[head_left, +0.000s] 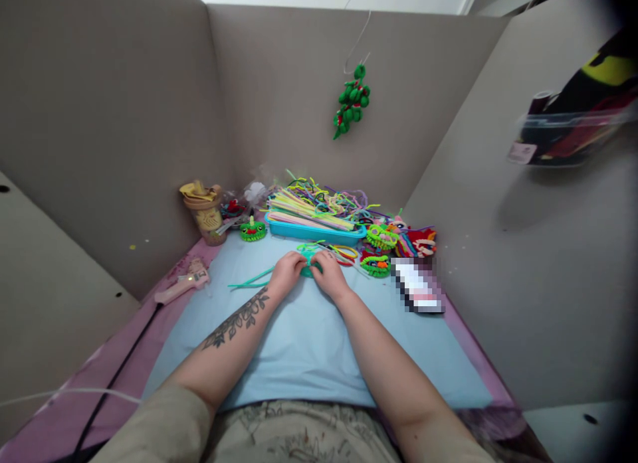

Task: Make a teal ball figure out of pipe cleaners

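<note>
My left hand (288, 271) and my right hand (327, 272) meet over the middle of the blue cloth, fingers closed on a teal pipe-cleaner piece (312, 256). Most of its shape is hidden by my fingers. Loose teal pipe cleaners (252, 279) stick out to the left beside my left wrist. Just beyond my hands lie several yellow, red and black pipe cleaners (343, 252). A green pipe-cleaner figure (375, 264) stands to the right of my right hand.
Behind sits a blue tray (314, 233) heaped with pipe cleaners. A pink glue gun (184, 285) and a cup (205, 214) are at left, a blurred-out phone (417, 287) at right. Grey panels (309, 78) enclose the table; a green charm (353, 101) hangs at the back.
</note>
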